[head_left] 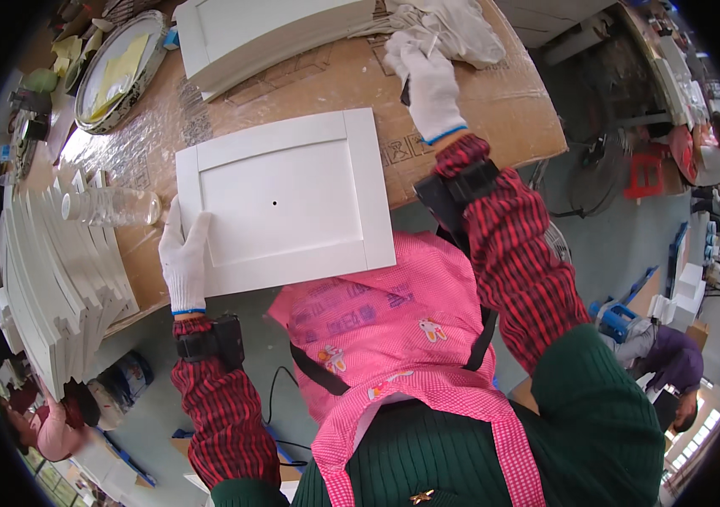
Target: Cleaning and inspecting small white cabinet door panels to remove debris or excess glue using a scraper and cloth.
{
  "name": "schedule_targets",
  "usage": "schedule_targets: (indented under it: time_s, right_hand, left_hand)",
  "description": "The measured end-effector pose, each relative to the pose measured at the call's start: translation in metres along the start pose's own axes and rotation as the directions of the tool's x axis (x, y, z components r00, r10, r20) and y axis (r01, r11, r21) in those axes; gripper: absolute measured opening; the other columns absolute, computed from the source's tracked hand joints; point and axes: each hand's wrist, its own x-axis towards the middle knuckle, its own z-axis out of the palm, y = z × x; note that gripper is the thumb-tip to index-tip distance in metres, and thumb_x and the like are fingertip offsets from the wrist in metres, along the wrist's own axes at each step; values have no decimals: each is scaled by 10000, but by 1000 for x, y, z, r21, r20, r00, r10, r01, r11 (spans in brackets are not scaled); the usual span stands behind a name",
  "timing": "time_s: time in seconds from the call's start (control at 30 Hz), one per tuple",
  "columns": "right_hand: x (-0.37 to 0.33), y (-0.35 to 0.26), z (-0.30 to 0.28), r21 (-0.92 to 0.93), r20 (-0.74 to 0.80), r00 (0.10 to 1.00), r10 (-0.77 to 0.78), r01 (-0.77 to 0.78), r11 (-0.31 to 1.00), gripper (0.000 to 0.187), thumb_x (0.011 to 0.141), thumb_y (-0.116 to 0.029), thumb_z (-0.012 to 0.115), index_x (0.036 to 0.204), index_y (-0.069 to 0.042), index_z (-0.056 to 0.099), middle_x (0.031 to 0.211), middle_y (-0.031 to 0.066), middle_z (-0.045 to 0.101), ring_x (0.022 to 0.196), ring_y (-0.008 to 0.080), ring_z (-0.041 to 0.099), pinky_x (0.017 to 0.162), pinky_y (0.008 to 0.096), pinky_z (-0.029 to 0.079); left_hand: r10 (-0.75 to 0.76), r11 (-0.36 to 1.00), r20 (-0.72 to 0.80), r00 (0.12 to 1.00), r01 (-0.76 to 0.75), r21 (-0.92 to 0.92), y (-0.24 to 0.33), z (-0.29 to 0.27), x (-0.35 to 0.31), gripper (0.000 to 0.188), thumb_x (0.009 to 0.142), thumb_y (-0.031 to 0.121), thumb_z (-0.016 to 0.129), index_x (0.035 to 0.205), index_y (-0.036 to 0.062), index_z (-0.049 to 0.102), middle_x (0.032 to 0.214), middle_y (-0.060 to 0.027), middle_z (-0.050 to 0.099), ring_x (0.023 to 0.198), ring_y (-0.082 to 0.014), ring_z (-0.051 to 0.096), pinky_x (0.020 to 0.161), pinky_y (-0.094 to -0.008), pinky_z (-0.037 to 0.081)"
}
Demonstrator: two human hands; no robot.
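A white framed cabinet-door panel with a small hole in its middle lies flat on the cardboard-covered workbench. My left hand, in a white glove, rests on the panel's near left corner and grips its edge. My right hand, also gloved, reaches to the far right of the panel. It touches a small dark object next to a heap of white cloth; whether it grips the object cannot be told.
A second white panel lies at the bench's far side. Stacked white panels stand at the left, beside a clear plastic cup. A round tray sits far left. Other people work at the right and lower left.
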Motion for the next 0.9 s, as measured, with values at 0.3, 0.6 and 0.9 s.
schedule_targets:
  time_s: [0.3,0.6,0.9]
  right_hand:
    - [-127,7,-35,198,933,337,125,-773,603,380,1076,-211,498,1313,73,583,1332,169,643,1145,209,653,1002,347,522]
    - [-244,41,-90,-412,711,281,645,-577,705,336,1033,-283,541,1082,26,665,859,77,682,631,111,621,539,259,484]
    - [-263,39,-82,4,197,749,632,-645,764,335,1057,-292,558,1205,-14,669,781,28,641,571,75,537,534,234,450]
  left_hand:
    - [39,999,-31,999,-40,-9,-15,-2,-1,577,963,129,692,1481,-39,505,1323,-124,660,1152,-145,621,987,-294,498]
    - [-59,979,-58,997,46,-200,-6,8,-21,435,1002,182,671,1376,-22,586,1199,-77,691,1018,-127,643,900,-279,517]
    - [-228,643,70,971,204,-738,-3,56,-127,384,1065,190,554,1390,-13,532,1278,-112,650,1156,-215,652,927,-359,562]
